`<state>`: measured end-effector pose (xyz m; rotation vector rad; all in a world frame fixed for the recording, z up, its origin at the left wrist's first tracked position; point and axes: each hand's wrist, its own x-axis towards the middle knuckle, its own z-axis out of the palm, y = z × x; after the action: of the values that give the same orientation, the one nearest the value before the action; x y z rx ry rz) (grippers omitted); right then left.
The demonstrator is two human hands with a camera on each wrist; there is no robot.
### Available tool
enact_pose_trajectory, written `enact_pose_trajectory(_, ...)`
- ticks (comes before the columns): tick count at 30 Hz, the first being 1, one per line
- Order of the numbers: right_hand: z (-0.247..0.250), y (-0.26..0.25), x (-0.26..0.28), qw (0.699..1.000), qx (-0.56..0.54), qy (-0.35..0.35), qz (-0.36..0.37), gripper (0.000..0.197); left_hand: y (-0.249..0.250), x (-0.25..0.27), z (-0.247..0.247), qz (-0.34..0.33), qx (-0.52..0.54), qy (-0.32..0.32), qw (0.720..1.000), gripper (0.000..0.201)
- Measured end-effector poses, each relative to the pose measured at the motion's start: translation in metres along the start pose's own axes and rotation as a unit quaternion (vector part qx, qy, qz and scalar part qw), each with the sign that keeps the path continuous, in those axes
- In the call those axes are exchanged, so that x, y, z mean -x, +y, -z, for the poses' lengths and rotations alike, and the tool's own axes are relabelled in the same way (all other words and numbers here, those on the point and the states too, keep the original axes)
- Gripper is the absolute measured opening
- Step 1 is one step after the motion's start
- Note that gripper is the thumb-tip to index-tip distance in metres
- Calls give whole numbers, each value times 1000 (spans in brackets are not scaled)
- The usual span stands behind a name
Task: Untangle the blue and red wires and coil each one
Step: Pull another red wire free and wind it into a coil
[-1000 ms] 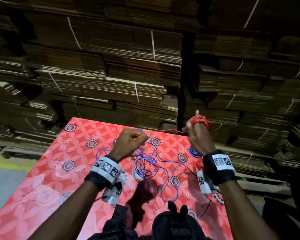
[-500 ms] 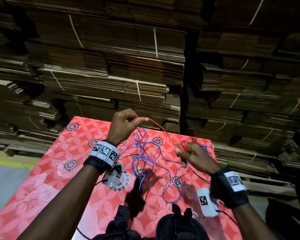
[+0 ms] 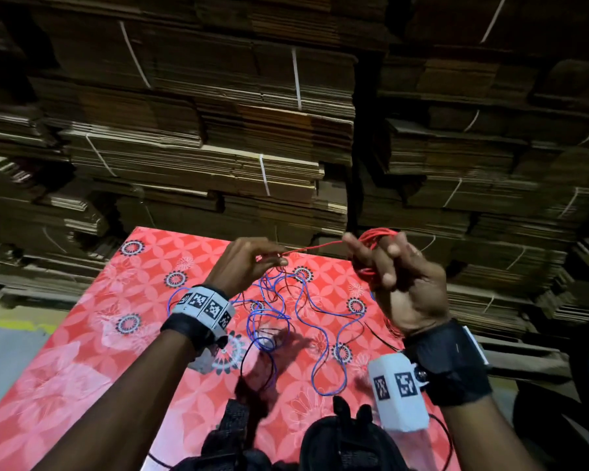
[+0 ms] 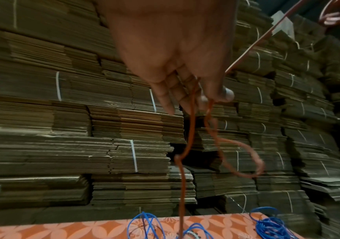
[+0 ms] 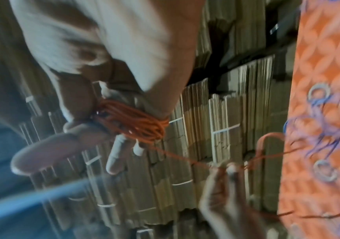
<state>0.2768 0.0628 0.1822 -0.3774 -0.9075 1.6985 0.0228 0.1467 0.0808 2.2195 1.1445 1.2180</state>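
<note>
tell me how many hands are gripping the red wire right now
2. The left hand pinches the red wire above the table; the right hand holds its wound coil round the fingers, further right.

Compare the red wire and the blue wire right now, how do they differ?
The red wire is lifted off the table; the blue wire lies on the cloth. Red is partly wound round the right hand and pinched by the left hand; blue is loose and unheld. Both are thin.
</note>
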Motion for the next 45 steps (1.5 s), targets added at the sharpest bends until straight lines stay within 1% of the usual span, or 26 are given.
enact_pose_trajectory(1,-3,-2,-2,1000,-27,0,5,20,-1,2,0,9,30,-6,999,18)
enact_pose_trajectory(2,-5,-5,-4,999,-50,-4,10,19,0,4,-1,38,76,-16,996,17)
enact_pose_trajectory(3,-6,-8,-6,998,-67,-5,18,18,1,5,-1,81,134,-26,987,15)
enact_pose_trajectory(5,-7,-13,-9,996,-69,27,41,23,6,8,-1,153,250,-29,956,14)
enact_pose_trajectory(7,-8,-16,-10,994,-56,72,61,33,10,9,1,180,304,-13,936,18)
enact_pose_trajectory(11,-11,-16,-10,992,-54,98,67,34,15,7,3,218,318,27,922,20)
enact_pose_trajectory(13,-13,-13,-10,992,-51,99,64,35,13,5,1,242,318,58,915,22)
enact_pose_trajectory(18,-8,-14,-8,991,-69,85,73,33,-8,6,-4,320,325,158,876,28)
enact_pose_trajectory(21,-3,-23,-7,988,-78,95,98,38,-28,17,-5,370,299,195,858,32)
enact_pose_trajectory(23,-1,-27,-5,986,-72,102,112,34,-37,26,-7,388,268,202,858,36)
enact_pose_trajectory(26,3,-29,-6,982,-68,120,127,30,-54,39,-8,413,192,203,867,42)
enact_pose_trajectory(29,6,-30,-7,980,-72,123,136,32,-63,51,-7,440,105,187,872,44)
enact_pose_trajectory(32,7,-26,-8,980,-58,135,133,36,-61,60,-6,447,11,151,881,46)
enact_pose_trajectory(34,6,-22,-8,981,-51,139,123,38,-64,64,-7,447,-48,116,886,45)
enact_pose_trajectory(36,6,-19,-9,983,-41,145,108,40,-65,66,-6,443,-85,78,889,46)
enact_pose_trajectory(38,6,-16,-9,984,-30,152,89,35,-59,64,-6,424,-128,56,895,44)
enact_pose_trajectory(41,5,-11,-8,985,-26,161,60,25,-45,57,-4,372,-201,64,904,33)
enact_pose_trajectory(43,4,-9,-7,984,-23,167,50,22,-39,51,-3,326,-220,68,917,25)
enact_pose_trajectory(45,1,-7,-8,984,-16,169,46,21,-33,45,-4,279,-217,59,934,20)
